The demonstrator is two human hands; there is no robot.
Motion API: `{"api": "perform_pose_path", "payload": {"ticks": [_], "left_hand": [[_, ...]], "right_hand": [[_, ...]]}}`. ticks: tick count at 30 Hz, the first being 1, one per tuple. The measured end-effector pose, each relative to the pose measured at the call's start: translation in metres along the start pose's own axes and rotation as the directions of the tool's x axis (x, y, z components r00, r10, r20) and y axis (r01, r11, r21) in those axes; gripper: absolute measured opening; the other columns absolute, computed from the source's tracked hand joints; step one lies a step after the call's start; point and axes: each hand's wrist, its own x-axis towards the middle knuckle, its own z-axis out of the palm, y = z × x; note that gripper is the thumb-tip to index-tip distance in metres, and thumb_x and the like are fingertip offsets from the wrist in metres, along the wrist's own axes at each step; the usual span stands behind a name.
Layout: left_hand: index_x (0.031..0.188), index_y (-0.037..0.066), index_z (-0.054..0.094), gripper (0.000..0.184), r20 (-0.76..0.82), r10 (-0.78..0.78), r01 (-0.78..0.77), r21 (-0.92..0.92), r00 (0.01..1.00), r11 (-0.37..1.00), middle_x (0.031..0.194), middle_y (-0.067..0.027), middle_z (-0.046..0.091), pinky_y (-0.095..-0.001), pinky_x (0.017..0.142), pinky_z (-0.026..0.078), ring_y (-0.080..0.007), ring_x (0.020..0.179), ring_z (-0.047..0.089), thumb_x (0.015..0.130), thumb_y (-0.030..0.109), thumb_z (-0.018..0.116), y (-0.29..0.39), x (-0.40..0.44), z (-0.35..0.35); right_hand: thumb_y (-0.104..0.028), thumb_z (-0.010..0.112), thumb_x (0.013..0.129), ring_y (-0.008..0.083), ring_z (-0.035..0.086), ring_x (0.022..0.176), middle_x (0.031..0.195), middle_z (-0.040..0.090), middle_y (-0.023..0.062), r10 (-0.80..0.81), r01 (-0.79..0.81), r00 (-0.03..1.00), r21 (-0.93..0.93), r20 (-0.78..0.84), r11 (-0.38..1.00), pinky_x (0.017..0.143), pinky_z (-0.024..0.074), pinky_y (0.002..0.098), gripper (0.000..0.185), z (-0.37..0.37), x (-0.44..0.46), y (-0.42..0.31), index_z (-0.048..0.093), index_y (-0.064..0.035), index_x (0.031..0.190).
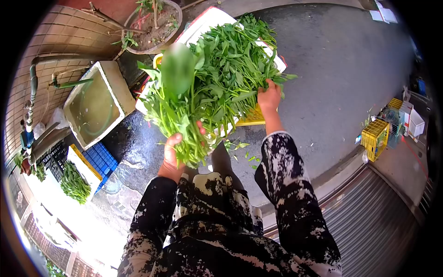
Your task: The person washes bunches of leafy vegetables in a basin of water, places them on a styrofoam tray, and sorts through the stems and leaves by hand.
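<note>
My left hand is closed around the stems of a thick bunch of water spinach, its leaves pointing away from me. A larger heap of water spinach lies just beyond, spread over a white board or box lid. At the heap's right edge, my right hand has its fingers pinched on some stems there. Part of a yellow crate shows under the near side of the heap. A blurred patch covers some leaves above my left hand.
A stone basin of water stands at left under a tap pipe. Behind it is a potted plant. More greens lie near a blue crate. Yellow crates stand at far right. Loose leaves litter the floor.
</note>
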Motion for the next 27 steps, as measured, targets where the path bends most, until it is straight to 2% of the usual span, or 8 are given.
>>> {"api": "perform_pose_path", "payload": {"ticks": [1, 9, 15, 17, 19, 21, 23, 27], "left_hand": [[0.122, 0.002, 0.040, 0.066, -0.046, -0.003, 0.000, -0.048, 0.999, 0.999, 0.114, -0.0151, 0.051, -0.0385, 0.077, 0.050, -0.0271, 0.103, 0.052, 0.066, 0.029, 0.063, -0.001, -0.002, 0.000], [0.124, -0.004, 0.038, 0.065, -0.006, 0.130, -0.126, -0.286, 0.992, 0.950, 0.119, -0.0172, 0.049, -0.0435, 0.091, 0.043, -0.0285, 0.111, 0.048, 0.071, 0.025, 0.059, 0.004, 0.003, -0.008], [0.120, -0.003, 0.043, 0.064, -0.048, 0.127, -0.134, -0.211, 0.991, 0.968, 0.117, -0.0138, 0.051, -0.0469, 0.093, 0.040, -0.0254, 0.104, 0.052, 0.069, 0.030, 0.060, 0.007, 0.008, 0.019], [0.120, -0.004, 0.043, 0.062, -0.004, 0.129, -0.127, -0.229, 0.992, 0.965, 0.117, -0.0140, 0.051, -0.0460, 0.095, 0.038, -0.0248, 0.105, 0.052, 0.070, 0.030, 0.058, 0.006, 0.010, 0.020], [0.121, -0.005, 0.041, 0.063, -0.002, 0.157, -0.155, -0.150, 0.988, 0.976, 0.119, -0.0148, 0.049, -0.0452, 0.095, 0.038, -0.0244, 0.106, 0.051, 0.070, 0.029, 0.057, 0.008, 0.011, 0.023], [0.122, -0.006, 0.039, 0.066, -0.014, 0.149, -0.149, -0.168, 0.989, 0.974, 0.120, -0.0156, 0.048, -0.0442, 0.093, 0.039, -0.0245, 0.105, 0.051, 0.070, 0.029, 0.057, 0.009, 0.009, 0.025], [0.123, -0.006, 0.037, 0.067, -0.031, 0.150, -0.153, -0.166, 0.988, 0.974, 0.121, -0.0155, 0.047, -0.0437, 0.093, 0.040, -0.0244, 0.104, 0.051, 0.070, 0.029, 0.057, 0.009, 0.007, 0.025], [0.123, -0.006, 0.037, 0.067, 0.006, 0.177, -0.174, -0.164, 0.984, 0.971, 0.120, -0.0148, 0.048, -0.0425, 0.093, 0.040, -0.0230, 0.103, 0.052, 0.070, 0.029, 0.057, 0.011, 0.005, 0.023]], "right_hand": [[-0.025, 0.065, 0.073, 0.0308, 0.051, 0.095, 0.107, 0.051, 0.0126, -0.105, 0.095, 0.993, -0.172, -0.050, 0.980, 0.083, 0.0417, 0.0394, 0.040, 0.008, 0.008, 0.006, 0.054, -0.0133, 0.109], [-0.029, 0.066, 0.069, 0.0270, 0.052, 0.099, 0.107, 0.054, 0.0101, -0.237, 0.271, 0.962, -0.361, 0.136, 0.893, 0.085, 0.0369, 0.0466, 0.036, -0.005, 0.021, 0.011, 0.056, -0.0138, 0.100], [-0.025, 0.064, 0.071, 0.0254, 0.059, 0.064, 0.069, 0.060, 0.0091, -0.227, 0.237, 0.971, -0.152, 0.078, 0.960, 0.065, 0.0463, 0.0367, 0.026, -0.056, 0.018, -0.001, 0.056, -0.0042, 0.085], [-0.021, 0.065, 0.072, 0.0197, 0.059, 0.061, 0.068, 0.061, 0.0098, -0.110, 0.076, 0.986, 0.254, 0.125, 0.964, 0.053, 0.0456, 0.0302, 0.026, -0.063, 0.016, 0.011, 0.053, -0.0014, 0.084], [-0.017, 0.065, 0.075, 0.0136, 0.058, 0.061, 0.073, 0.062, 0.0087, -0.075, 0.019, 0.991, 0.451, 0.108, 0.892, 0.051, 0.0448, 0.0262, 0.024, -0.066, 0.010, 0.002, 0.051, -0.0029, 0.088], [-0.015, 0.063, 0.079, 0.0144, 0.057, 0.060, 0.076, 0.063, 0.0080, 0.054, -0.263, 0.960, 0.814, 0.276, 0.518, 0.048, 0.0436, 0.0247, 0.019, -0.072, -0.011, -0.028, 0.050, -0.0050, 0.088], [-0.015, 0.062, 0.081, 0.0161, 0.058, 0.060, 0.077, 0.063, 0.0092, 0.076, -0.294, 0.949, 0.775, 0.305, 0.559, 0.048, 0.0437, 0.0246, 0.018, -0.069, -0.017, -0.036, 0.050, -0.0067, 0.091], [-0.014, 0.059, 0.083, 0.0200, 0.060, 0.063, 0.083, 0.062, 0.0104, -0.139, -0.307, 0.923, 0.906, 0.358, 0.292, 0.053, 0.0452, 0.0262, 0.019, -0.093, -0.027, -0.073, 0.048, -0.0064, 0.097]]}}
